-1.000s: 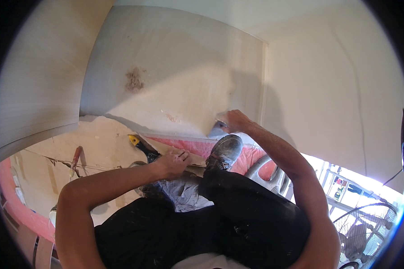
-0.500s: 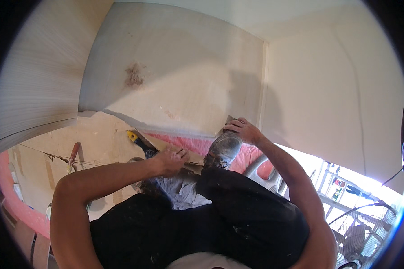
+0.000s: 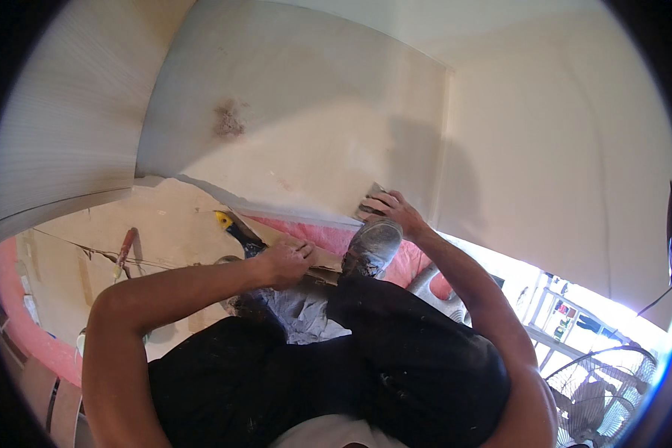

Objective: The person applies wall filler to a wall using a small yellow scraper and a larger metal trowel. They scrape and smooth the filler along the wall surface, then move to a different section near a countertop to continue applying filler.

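My right hand (image 3: pixel 399 213) presses a flat greyish sanding pad (image 3: pixel 377 190) against the low right part of the plastered wall (image 3: pixel 313 142), fingers laid across it. My left hand (image 3: pixel 286 264) is low in front of my knees with its fingers curled; what they close on, if anything, is hidden. Just beyond it lies a tool with a yellow and black handle (image 3: pixel 235 230), its far part out of sight behind the hand. My dusty shoe (image 3: pixel 375 240) stands beneath my right forearm.
A wood-grain panel (image 3: pixel 75 112) rises at the left, and a pale side wall (image 3: pixel 537 149) closes the right. A red-handled tool (image 3: pixel 127 246) lies on the brown floor covering (image 3: pixel 179 220). Pink sheeting (image 3: pixel 313 233) edges the wall's foot. A wire-guarded fan (image 3: pixel 601 392) stands at lower right.
My right hand has moved slightly left with the pad, which now shows flatter against the wall beyond my shoe. The left hand stays almost where it was. The view has shifted a little.
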Tool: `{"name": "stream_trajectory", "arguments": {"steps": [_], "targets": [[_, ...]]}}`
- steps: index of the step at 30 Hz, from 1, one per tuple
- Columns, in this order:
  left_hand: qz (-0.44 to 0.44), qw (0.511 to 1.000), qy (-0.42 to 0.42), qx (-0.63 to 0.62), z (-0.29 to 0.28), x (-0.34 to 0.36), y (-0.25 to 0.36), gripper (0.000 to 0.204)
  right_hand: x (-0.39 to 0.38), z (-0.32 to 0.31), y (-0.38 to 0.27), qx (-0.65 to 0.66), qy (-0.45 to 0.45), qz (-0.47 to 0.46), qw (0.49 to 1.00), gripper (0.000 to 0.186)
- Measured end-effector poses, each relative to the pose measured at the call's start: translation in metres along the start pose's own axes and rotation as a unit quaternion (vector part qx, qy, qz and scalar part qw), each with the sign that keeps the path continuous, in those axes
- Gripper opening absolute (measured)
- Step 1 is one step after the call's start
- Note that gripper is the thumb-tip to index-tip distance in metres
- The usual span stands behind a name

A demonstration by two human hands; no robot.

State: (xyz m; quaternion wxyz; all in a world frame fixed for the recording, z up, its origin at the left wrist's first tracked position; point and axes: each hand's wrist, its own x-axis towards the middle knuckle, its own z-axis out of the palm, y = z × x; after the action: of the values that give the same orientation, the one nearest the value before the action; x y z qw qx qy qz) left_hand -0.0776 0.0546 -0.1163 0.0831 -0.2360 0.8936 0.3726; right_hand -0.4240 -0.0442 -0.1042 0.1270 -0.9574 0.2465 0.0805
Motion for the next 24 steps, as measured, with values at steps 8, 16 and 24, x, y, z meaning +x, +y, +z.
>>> {"name": "stream_trajectory", "arguments": {"steps": [8, 16, 24], "targets": [[-0.002, 1.000, 0.026, -0.017, 0.012, -0.002, -0.002, 0.061, -0.026, 0.002, 0.003, 0.041, -0.048, 0.108, 0.992, 0.047], [-0.009, 1.000, -0.003, -0.018, -0.003, -0.005, -0.002, 0.062, -0.011, 0.003, 0.001, -0.038, 0.020, 0.023, 0.999, 0.042], [-0.006, 1.000, 0.020, -0.020, 0.006, -0.006, -0.006, 0.055, 0.055, -0.016, 0.030, -0.071, -0.036, -0.105, 0.991, 0.040]]}}
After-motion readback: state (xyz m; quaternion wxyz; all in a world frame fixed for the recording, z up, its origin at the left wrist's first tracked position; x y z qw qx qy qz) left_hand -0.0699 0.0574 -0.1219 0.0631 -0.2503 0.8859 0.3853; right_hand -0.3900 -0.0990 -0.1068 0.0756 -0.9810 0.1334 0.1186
